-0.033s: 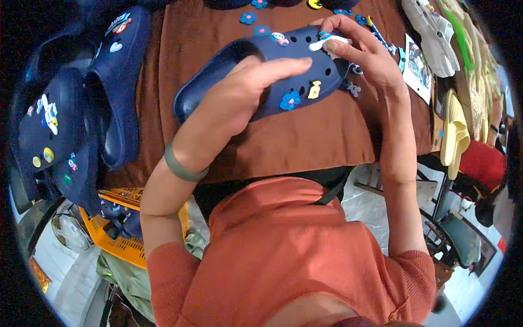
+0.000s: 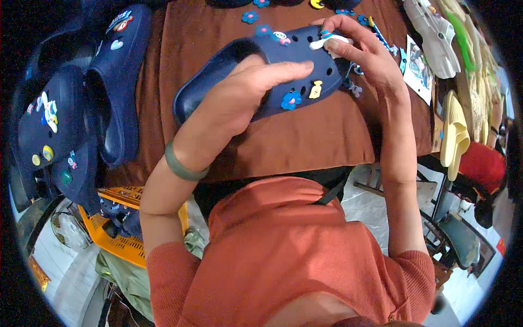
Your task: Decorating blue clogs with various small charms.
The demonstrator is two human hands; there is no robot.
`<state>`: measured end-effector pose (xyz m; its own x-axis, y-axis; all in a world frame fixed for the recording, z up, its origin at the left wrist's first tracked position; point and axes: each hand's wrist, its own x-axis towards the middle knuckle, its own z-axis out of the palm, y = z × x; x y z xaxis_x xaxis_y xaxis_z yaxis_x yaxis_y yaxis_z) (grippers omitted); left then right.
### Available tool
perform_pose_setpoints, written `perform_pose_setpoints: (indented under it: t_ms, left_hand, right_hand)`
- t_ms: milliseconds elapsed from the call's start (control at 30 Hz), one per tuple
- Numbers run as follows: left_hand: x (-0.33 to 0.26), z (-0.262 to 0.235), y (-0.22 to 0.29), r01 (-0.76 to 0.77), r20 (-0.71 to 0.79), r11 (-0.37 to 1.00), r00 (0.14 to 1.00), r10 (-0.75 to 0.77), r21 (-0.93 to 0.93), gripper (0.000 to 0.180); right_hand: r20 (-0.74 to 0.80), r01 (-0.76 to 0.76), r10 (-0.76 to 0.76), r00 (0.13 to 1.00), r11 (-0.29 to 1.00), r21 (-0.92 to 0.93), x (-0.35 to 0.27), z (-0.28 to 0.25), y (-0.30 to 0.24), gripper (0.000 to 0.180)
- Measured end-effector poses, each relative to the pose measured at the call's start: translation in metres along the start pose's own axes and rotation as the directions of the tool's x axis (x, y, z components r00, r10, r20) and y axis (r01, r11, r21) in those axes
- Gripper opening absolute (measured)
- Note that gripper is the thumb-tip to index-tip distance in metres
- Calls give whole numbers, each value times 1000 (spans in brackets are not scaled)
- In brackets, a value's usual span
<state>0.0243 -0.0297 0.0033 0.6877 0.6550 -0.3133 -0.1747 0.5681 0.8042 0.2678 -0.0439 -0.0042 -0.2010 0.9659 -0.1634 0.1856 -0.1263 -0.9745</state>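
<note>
A navy foam clog lies tilted across the brown cloth, its toe toward the right. My left hand grips it from the heel opening, fingers hidden inside and thumb along the upper. At the toe, my right hand pinches a white charm with a blue top against the clog's surface; whether its stem sits in a hole is hidden. Fixed on the same upper are a blue flower charm, a yellow candy-shaped charm and a white swirl charm with pink.
More navy clogs with charms are stacked at the left. Loose blue flower charms lie on the brown cloth beyond the clog. A white clog, a printed card and cream slippers are at the right. An orange basket stands below left.
</note>
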Motion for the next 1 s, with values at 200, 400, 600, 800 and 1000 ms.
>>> perform_pose_setpoints:
  t_ms: [200, 400, 600, 800, 1000]
  left_hand:
    - [-11, 6, -5, -115, -21, 951, 992, 126, 286, 43]
    - [-5, -14, -11, -224, 109, 954, 973, 205, 198, 42]
    - [3, -13, -6, -13, 188, 926, 978, 90, -377, 26]
    - [6, -15, -12, -5, 146, 973, 989, 40, -232, 28]
    - [-1, -8, -9, 44, 170, 980, 985, -11, -194, 32]
  right_hand:
    - [-47, 38, -36, 998, 999, 29, -2, 1, -9, 23]
    - [177, 291, -261, 949, 943, -165, 0, -7, -1, 24]
    - [-76, 87, -96, 993, 989, -119, 1, 20, 4, 28]
    - [-60, 138, -138, 989, 990, -2, 6, 14, 9, 27]
    - [184, 115, -124, 975, 992, 59, -2, -11, -5, 27]
